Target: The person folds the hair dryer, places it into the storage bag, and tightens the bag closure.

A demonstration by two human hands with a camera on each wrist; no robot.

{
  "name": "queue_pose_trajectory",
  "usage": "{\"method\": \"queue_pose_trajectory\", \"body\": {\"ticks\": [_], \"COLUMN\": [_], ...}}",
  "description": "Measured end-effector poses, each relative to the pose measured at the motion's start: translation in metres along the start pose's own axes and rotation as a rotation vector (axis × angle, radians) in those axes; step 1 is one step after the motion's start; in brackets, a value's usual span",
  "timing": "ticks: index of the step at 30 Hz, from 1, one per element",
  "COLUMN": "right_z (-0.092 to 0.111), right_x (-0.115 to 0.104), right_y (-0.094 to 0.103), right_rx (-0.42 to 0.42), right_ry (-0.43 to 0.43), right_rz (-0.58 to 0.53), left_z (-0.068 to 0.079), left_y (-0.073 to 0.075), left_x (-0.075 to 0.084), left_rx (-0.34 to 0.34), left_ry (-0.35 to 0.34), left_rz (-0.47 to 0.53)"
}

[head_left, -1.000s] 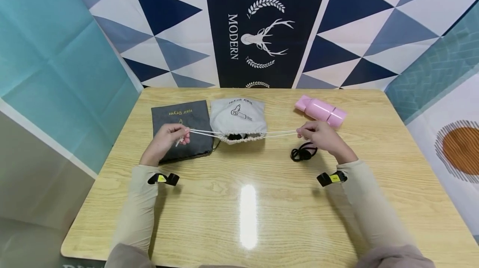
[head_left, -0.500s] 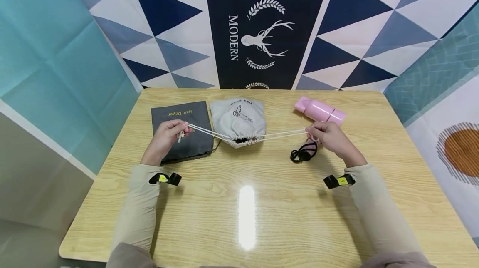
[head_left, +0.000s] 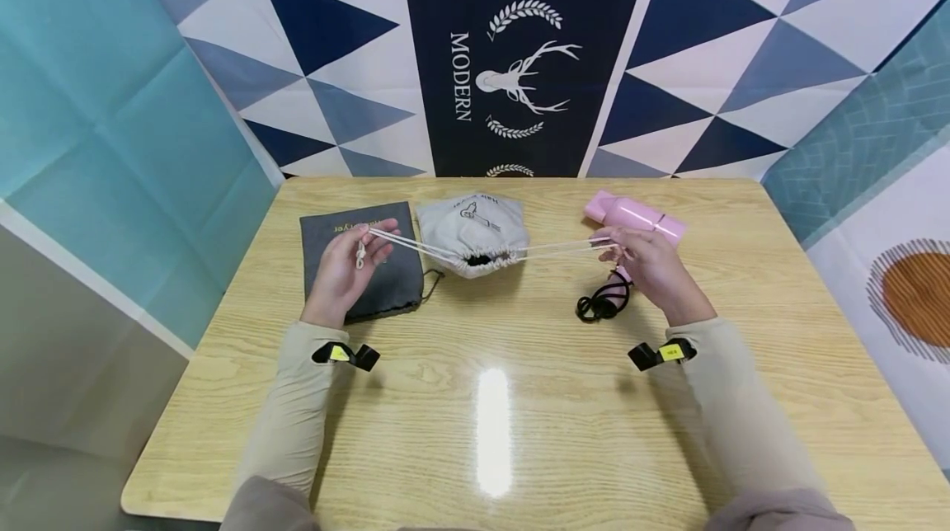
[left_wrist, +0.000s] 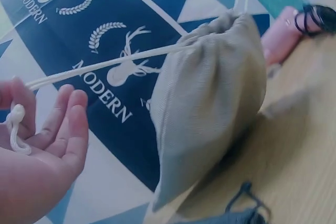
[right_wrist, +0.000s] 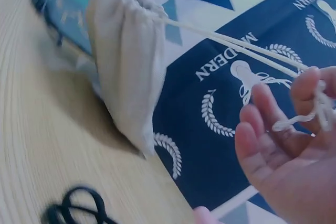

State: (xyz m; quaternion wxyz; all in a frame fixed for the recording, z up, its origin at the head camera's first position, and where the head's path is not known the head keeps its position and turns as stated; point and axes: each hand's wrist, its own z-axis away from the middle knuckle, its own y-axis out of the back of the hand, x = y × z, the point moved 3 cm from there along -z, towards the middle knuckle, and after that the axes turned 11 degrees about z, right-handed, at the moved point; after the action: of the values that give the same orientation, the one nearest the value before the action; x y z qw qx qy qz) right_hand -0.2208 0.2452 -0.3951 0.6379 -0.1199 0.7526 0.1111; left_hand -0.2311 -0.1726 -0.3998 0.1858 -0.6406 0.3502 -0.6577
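A light grey drawstring bag (head_left: pixel 471 226) with a hair dryer print stands in the middle of the table, its gathered mouth narrowed to a small dark gap. White cords run out from both sides of that mouth. My left hand (head_left: pixel 343 274) pinches the left cord (left_wrist: pixel 100 68) between thumb and index finger, the other fingers spread; a knotted end dangles at the palm. On the opposite side, my right hand (head_left: pixel 655 271) pinches the right cord (right_wrist: pixel 231 44), its knotted end (right_wrist: pixel 320 111) hanging over the fingers. Both cords are stretched taut. What the bag contains is hidden.
A dark grey bag (head_left: pixel 378 284) lettered "Hair Dryer" lies flat beneath my left hand. Behind my right hand lies a pink hair dryer (head_left: pixel 631 216), its black cord (head_left: pixel 596 306) coiled nearer me. A patterned cloth backdrop (head_left: pixel 334 61) rises at the table's far edge.
The bag's mouth has drawn narrower and its printed face has tipped back. Both hands have risen slightly, and their free fingers have spread. My left hand has also shifted a little right.
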Motion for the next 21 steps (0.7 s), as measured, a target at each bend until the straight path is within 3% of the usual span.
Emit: {"method": "queue_pose_trajectory", "body": {"ticks": [2,5,12,15,21], "right_z": [-0.002,-0.004,-0.013,-0.018,-0.022], "right_x": [0.001,0.003,0.011,0.012,0.014], "right_y": [-0.003,-0.006,-0.015,-0.019,-0.021], "right_rx": [-0.058,-0.094,0.018,0.014,0.017], "right_ry": [0.029,0.027,-0.069,-0.043,-0.019], "right_rz": [-0.223,-0.452,-0.979,-1.069,-1.116], "left_z": [-0.002,-0.006,-0.012,-0.015,-0.020], "left_y": [0.000,-0.002,-0.010,-0.012,-0.008], "left_x": [0.000,-0.001,-0.006,-0.007,-0.009], "left_rx": [0.008,0.007,-0.070,-0.040,0.005], "left_ry": [-0.012,-0.025,-0.011,-0.001,0.095], "left_rz": [0.091,0.193,0.367,0.389,0.398]}}
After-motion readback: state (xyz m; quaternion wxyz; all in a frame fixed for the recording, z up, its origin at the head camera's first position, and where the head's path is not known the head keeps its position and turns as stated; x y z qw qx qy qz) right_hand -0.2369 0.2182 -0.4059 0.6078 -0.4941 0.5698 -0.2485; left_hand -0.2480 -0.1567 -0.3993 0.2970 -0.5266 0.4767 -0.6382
